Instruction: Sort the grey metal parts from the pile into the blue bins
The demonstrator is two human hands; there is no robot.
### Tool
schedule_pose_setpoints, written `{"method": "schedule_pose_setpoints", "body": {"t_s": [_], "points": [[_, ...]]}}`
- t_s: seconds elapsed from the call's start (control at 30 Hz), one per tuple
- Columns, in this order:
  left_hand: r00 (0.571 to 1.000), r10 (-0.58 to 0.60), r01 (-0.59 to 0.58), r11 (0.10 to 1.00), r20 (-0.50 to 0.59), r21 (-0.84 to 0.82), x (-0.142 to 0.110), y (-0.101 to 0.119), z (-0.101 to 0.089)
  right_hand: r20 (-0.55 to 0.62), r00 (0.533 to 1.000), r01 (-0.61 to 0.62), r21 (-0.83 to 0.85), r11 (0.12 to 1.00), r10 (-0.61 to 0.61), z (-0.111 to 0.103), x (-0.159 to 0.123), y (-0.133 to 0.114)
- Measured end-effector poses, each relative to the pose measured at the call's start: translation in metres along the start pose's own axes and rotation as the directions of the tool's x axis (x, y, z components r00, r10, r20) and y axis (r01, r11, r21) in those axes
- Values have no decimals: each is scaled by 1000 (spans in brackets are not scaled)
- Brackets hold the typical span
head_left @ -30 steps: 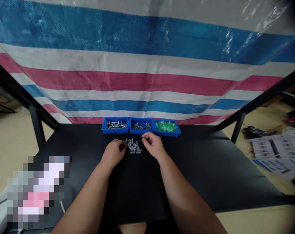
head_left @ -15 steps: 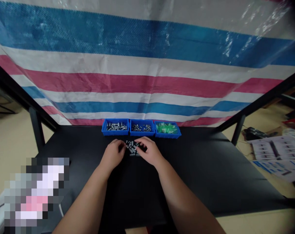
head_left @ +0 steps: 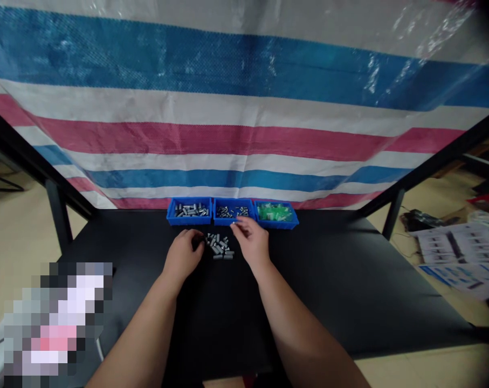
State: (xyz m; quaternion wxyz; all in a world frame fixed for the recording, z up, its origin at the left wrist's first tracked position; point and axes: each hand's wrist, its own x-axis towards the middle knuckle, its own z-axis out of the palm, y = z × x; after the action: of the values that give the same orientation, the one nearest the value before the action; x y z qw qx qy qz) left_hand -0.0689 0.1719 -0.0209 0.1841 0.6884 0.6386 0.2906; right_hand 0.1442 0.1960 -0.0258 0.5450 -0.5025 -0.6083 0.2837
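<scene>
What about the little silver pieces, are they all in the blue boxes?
No, a pile of silver pieces lies on the black table between the left hand and right hand.

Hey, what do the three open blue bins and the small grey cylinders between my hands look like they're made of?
Open blue rectangular bins: probably moulded plastic, smooth with a slight sheen, judging by their uniform colour. Small grey cylindrical pieces: likely metal, given their pale highlights, though grey plastic is possible.
</scene>
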Motion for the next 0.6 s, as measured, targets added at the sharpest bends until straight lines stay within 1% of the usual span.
{"method": "schedule_pose_setpoints", "body": {"t_s": [0.03, 0.07, 0.1, 0.2, 0.3, 0.37, 0.43, 0.47, 0.53, 0.6], "points": [[1000, 5, -5, 1000, 7, 19, 0, -1, 1, -82, 997, -4, 46, 999, 8, 2, 1, 2], [1000, 9, -9, 999, 19, 34, 0, -1, 1, -128, 992, 2, 85, 996, 9, 3, 1, 3], [999, 13, -15, 999, 35, 46, 0, -1, 2, -146, 989, 15, 112, 994, 2, 4, 1, 3], [998, 30, -35, 996, 63, 78, 0, 1, 4, -139, 989, 71, 118, 990, -55, 2, -3, 3], [997, 42, -49, 993, 70, 104, 1, 2, 5, -100, 990, 103, 0, 995, -102, -4, -6, 1], [997, 39, -46, 992, 64, 115, 1, 2, 6, -28, 994, 102, -122, 987, -106, -8, -6, 1], [998, 33, -39, 992, 52, 121, 1, 2, 5, 94, 991, 110, -217, 970, -91, -10, -7, 3], [998, 32, -38, 992, 46, 122, 1, 3, 5, 171, 982, 123, -248, 961, -82, -10, -7, 5], [999, 32, -36, 992, 39, 121, 1, 3, 5, 311, 948, 169, -290, 942, -74, -8, -8, 9], [999, 28, -31, 994, 31, 109, 1, 4, 4, 384, 921, 207, -322, 924, -72, -5, -8, 13]]}}
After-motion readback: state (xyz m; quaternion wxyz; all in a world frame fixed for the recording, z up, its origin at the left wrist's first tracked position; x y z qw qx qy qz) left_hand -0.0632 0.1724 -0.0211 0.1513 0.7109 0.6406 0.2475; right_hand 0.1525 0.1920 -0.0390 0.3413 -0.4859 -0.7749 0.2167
